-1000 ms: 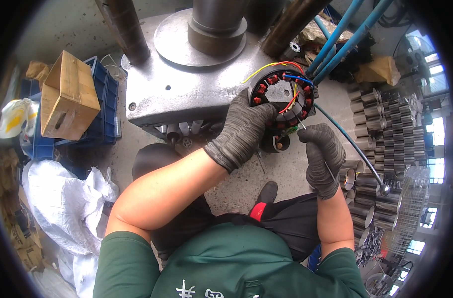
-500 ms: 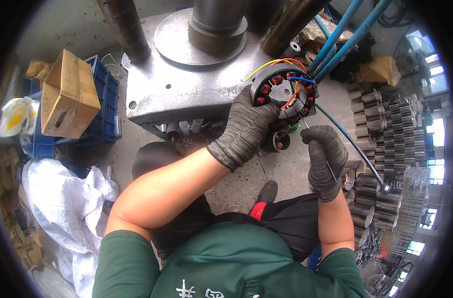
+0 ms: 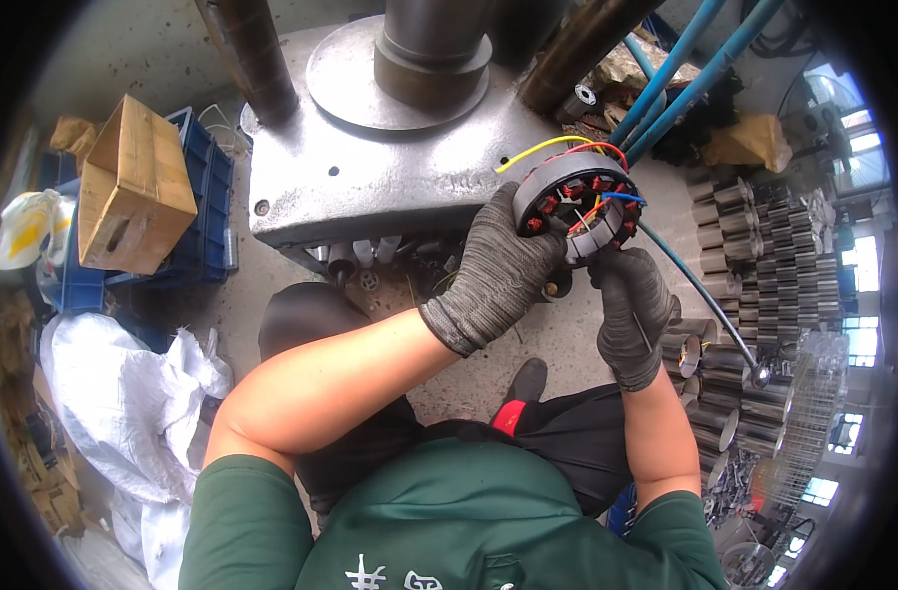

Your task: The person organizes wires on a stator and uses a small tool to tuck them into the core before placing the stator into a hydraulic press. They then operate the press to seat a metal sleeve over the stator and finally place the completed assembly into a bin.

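Observation:
A ring-shaped motor stator [image 3: 539, 189] with red-wrapped windings is held up off the front right corner of the metal press bed. My gloved left hand [image 3: 500, 258] is closed round its lower left rim, thumb near the inner opening. Yellow, red and blue lead wires [image 3: 621, 197] arch over the ring and cross its inside. My gloved right hand [image 3: 634, 313] is closed on a thin metal rod [image 3: 645, 335], just below the stator's lower right edge. The rod shows beneath the fingers, and a thin tip shows inside the ring; the stretch between is hidden.
The press bed [image 3: 390, 177] with its thick column stands ahead. A blue lever with a ball end [image 3: 760, 376] slants down at the right, before stacked metal cylinders [image 3: 764, 236]. A cardboard box [image 3: 139, 197], blue crates [image 3: 213, 197] and white sacks [image 3: 124, 393] are at the left.
The stator has shifted slightly right and tilted, showing more of its outer wall. My right hand has come up against its lower edge with the rod.

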`<state>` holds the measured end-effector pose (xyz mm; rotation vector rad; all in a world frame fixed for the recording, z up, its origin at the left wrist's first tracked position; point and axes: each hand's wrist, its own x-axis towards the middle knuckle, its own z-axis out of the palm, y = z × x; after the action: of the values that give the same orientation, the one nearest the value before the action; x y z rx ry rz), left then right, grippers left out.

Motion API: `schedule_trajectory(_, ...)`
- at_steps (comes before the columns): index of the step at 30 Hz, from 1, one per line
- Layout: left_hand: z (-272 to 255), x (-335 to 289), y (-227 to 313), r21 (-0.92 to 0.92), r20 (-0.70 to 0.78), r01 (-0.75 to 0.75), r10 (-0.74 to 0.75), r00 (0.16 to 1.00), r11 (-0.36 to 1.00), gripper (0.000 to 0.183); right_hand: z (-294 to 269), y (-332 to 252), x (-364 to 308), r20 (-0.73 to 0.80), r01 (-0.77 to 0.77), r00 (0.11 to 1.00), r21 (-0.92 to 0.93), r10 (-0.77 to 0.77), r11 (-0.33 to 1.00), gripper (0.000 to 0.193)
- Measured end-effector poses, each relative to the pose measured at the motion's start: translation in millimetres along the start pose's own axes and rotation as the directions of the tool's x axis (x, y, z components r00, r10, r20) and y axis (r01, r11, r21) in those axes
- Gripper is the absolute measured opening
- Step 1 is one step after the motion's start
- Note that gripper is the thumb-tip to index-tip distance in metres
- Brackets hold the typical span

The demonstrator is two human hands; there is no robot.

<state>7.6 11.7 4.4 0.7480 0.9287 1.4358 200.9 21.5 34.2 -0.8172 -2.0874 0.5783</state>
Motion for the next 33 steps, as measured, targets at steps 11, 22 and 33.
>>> schedule_trajectory(11, -2.4, 10.2, 14.1, -0.365, -0.034, 0.112, -0.133, 0.99, 0.924, 0.039, -23.2, -30.5, 10.0, 0.027, 0.059, 0.998, 0.055, -0.061, 0.997, 0.015)
schedule_trajectory(22, -2.5, 3.4, 14.8, -0.5, 0.036, 0.209, -0.221, 0.975, 0.841, 0.037, -15.4, -22.3, 9.5, 0.08, 0.13, 0.988, 0.026, -0.132, 0.991, 0.016)
schedule_trajectory(33, -2.0, 0.6, 14.4, -0.567, 0.045, 0.275, -0.303, 0.952, 0.777, 0.037, -8.3, -14.3, 2.2, 0.055, 0.111, 0.992, 0.063, -0.115, 0.992, 0.017)
